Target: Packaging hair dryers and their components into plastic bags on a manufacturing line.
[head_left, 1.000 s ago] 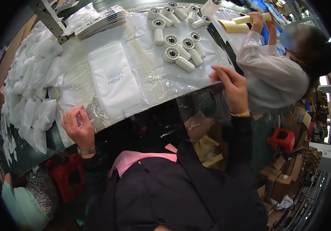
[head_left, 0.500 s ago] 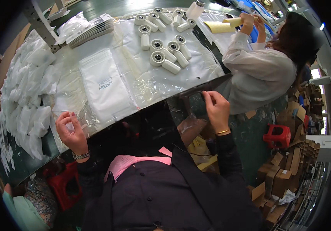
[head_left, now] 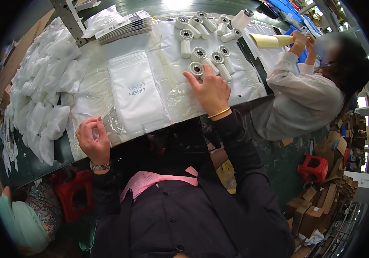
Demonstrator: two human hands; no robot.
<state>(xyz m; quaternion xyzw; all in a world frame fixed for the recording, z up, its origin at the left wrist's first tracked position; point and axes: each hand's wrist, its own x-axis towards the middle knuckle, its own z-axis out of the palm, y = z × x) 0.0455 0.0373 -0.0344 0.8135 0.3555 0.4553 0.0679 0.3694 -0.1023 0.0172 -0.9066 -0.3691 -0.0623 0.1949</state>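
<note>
Several white devices (head_left: 198,54), each with a round, dark-centred head and a stubby handle, lie on the plastic-covered table. Over the nearest white device (head_left: 196,69) is my right hand (head_left: 213,91), thumb to one side of its head and fingers stretched across it; the hand hides its handle. My left hand (head_left: 93,139) hovers by the table's front edge with curled fingers. A pale bit shows between them, too small to name. Between my hands lies a stack of flat white printed pouches (head_left: 136,88).
Filled white pouches (head_left: 42,94) are heaped at the left. Behind the stack lie printed sheets (head_left: 124,28) beside a metal post (head_left: 69,19). A white bottle (head_left: 241,19) stands at the back. At right a co-worker (head_left: 309,94) handles yellow sheets (head_left: 270,41). Red stools (head_left: 312,168) and cartons are on the floor.
My right hand has moved forward and left, from beyond the table's front edge to the nearest white device. My left hand stays curled near the edge. The whole view has shifted a little.
</note>
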